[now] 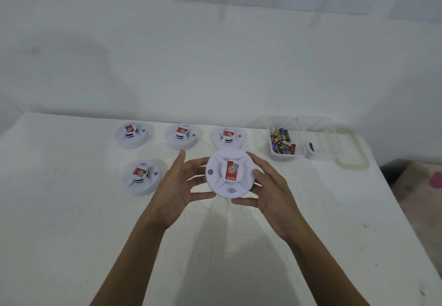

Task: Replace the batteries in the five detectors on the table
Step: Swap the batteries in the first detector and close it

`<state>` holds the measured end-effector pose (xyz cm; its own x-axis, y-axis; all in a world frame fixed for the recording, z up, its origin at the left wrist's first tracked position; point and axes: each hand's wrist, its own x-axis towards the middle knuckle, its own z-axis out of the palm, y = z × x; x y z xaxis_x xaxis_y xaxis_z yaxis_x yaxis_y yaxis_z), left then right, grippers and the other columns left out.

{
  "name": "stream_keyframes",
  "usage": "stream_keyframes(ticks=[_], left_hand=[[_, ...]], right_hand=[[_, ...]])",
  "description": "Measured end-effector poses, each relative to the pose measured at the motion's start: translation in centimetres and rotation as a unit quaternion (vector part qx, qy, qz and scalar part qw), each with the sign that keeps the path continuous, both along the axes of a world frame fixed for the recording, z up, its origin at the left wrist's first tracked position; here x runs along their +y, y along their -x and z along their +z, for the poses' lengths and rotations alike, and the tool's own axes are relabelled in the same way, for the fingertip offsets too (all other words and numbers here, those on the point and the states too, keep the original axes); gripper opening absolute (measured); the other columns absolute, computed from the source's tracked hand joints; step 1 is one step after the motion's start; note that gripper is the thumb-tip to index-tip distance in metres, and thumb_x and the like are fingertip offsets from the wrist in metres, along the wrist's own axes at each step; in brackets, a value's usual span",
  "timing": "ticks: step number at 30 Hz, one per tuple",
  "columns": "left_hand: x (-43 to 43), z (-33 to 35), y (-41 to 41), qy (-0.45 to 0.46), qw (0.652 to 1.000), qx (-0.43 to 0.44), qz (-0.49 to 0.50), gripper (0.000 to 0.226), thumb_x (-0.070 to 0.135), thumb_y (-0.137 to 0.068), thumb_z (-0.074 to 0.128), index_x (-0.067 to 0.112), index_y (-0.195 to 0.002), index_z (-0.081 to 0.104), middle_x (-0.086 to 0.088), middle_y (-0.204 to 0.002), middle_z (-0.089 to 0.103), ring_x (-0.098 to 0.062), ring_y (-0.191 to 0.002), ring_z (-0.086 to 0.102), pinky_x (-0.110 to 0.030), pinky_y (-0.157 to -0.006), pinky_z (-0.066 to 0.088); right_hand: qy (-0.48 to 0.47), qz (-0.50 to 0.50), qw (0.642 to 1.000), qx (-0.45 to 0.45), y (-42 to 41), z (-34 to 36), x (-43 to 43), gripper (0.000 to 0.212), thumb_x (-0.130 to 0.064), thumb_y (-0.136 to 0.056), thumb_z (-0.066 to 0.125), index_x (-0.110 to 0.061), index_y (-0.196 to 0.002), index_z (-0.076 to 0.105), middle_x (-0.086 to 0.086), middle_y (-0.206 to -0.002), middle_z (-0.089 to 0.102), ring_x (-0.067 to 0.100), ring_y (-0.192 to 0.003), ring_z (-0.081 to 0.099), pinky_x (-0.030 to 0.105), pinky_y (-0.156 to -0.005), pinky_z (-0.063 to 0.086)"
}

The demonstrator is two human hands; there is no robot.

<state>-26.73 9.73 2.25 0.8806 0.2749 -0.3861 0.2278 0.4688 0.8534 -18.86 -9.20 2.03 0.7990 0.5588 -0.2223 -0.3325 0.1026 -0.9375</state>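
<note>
detector (pixel 230 174) raised above table (pixel 71 210), right hand (pixel 270 191) gripping; left hand (pixel 177 186) touching

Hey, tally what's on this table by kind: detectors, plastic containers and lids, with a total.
Detectors: 5
Clear plastic containers: 2
Green-rimmed lid: 1
Total: 8
</note>
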Motion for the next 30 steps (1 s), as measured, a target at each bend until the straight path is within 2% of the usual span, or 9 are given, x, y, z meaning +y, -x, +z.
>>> stream_keyframes(ticks=[4, 10, 21, 30], left_hand=[[-0.06, 0.01, 0.06, -0.003, 1.000, -0.002, -0.004, 0.061, 0.057, -0.088, 0.033, 0.013, -0.116, 0.064, -0.010, -0.113, 0.069, -0.029, -0.105, 0.065, -0.044, -0.075, 0.057], [-0.08, -0.16, 0.24, -0.004, 1.000, 0.000, 0.000, 0.053, 0.049, -0.098, 0.027, 0.015, -0.112, 0.066, -0.007, -0.109, 0.071, -0.029, -0.105, 0.065, -0.044, -0.076, 0.058], [-0.15, -0.25, 0.38, -0.006, 1.000, -0.004, -0.002, 0.053, 0.047, -0.098, 0.027, 0.014, -0.111, 0.066, -0.008, -0.107, 0.071, -0.029, -0.103, 0.066, -0.045, -0.077, 0.058], [-0.10, -0.33, 0.43, 0.002, 1.000, -0.005, -0.002, 0.055, 0.049, -0.098, 0.026, 0.013, -0.112, 0.065, -0.009, -0.109, 0.070, -0.029, -0.104, 0.066, -0.044, -0.074, 0.058]], right_hand=[[0.001, -0.001, 1.000, -0.001, 0.11, 0.13, -0.08, 0.035, -0.018, -0.097, 0.046, -0.023, -0.131, 0.052, 0.003, -0.125, 0.063, 0.027, -0.104, 0.067, 0.048, -0.078, 0.057], [0.006, -0.001, 1.000, -0.005, 0.37, 0.27, -0.23, 0.036, -0.018, -0.098, 0.045, -0.021, -0.133, 0.051, 0.005, -0.128, 0.062, 0.028, -0.106, 0.066, 0.053, -0.082, 0.055], [0.003, 0.002, 1.000, -0.005, 0.46, 0.03, -0.32, 0.035, -0.018, -0.098, 0.044, -0.022, -0.132, 0.051, 0.004, -0.129, 0.061, 0.027, -0.106, 0.066, 0.047, -0.078, 0.058], [0.002, 0.000, 1.000, -0.005, 0.60, 0.00, -0.43, 0.036, -0.017, -0.099, 0.044, -0.021, -0.133, 0.051, 0.005, -0.129, 0.061, 0.028, -0.106, 0.066, 0.052, -0.080, 0.056]])
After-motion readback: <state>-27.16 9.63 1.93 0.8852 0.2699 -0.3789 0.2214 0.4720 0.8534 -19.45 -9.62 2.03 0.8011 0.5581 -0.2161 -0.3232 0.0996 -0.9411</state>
